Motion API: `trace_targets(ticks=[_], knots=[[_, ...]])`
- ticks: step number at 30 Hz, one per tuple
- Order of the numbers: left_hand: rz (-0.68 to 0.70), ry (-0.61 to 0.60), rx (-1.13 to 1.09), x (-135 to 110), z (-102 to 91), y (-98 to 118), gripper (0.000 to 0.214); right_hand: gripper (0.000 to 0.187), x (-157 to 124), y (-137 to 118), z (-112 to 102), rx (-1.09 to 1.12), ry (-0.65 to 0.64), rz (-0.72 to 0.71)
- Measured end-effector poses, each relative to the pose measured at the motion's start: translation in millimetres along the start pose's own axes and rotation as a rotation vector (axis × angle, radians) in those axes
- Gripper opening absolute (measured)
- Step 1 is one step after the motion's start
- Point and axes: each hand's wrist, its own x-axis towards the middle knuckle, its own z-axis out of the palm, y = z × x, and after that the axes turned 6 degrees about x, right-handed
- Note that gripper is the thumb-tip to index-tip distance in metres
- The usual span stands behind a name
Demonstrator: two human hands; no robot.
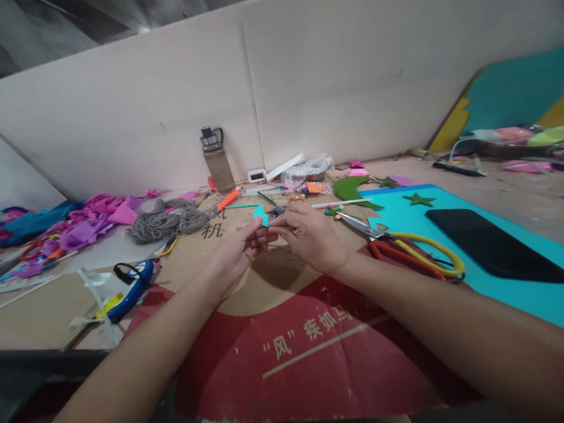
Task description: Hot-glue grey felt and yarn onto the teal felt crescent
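A small turquoise cut piece (pixel 261 215), thin like paper or felt, is pinched between the thumb and fingers of my left hand (pixel 247 247). My right hand (pixel 311 235) comes in from the other side, its thumb and forefinger closed at the lower right edge of the same piece. Both hands hover over a printed cardboard sheet (pixel 282 352), red in front and brown behind. Right of my right hand lie scissors (pixel 396 241) with red and yellow handles, blades pointing left. Small coloured balls (pixel 335 210) sit just beyond that hand.
A turquoise sheet (pixel 497 294) carries a black phone (pixel 493 244) and a green star (pixel 418 200). Grey yarn (pixel 170 220), an orange-handled cutter (pixel 228 200) and a blue tool (pixel 132 291) lie left. A bottle (pixel 218 161) stands by the white wall panel (pixel 176 100).
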Motion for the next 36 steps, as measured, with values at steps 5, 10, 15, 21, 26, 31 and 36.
trace_targets(ticks=[5,10,15,21,26,31,36], knots=[[-0.088,0.022,-0.080,4,-5.2,2,0.010,0.018,-3,3,3,-0.125,-0.040,-0.097],[-0.108,0.041,-0.060,10,-7.7,0,0.006,0.021,-4,3,3,-0.200,-0.070,-0.175],[0.021,0.077,0.036,10,-10.0,1,0.009,0.018,-4,3,4,-0.141,-0.079,-0.165],[0.095,0.151,0.131,7,-11.0,4,0.013,0.017,-4,1,3,-0.096,-0.092,-0.124],[0.195,0.165,0.289,6,-13.6,3,0.015,0.017,-3,-3,0,-0.078,-0.115,-0.070],[0.366,0.243,0.552,2,-14.3,7,0.015,0.019,-2,-1,-2,-0.111,-0.162,-0.007],[0.452,0.325,0.697,3,-24.2,19,0.013,0.024,-1,1,-5,-0.209,-0.272,0.072]])
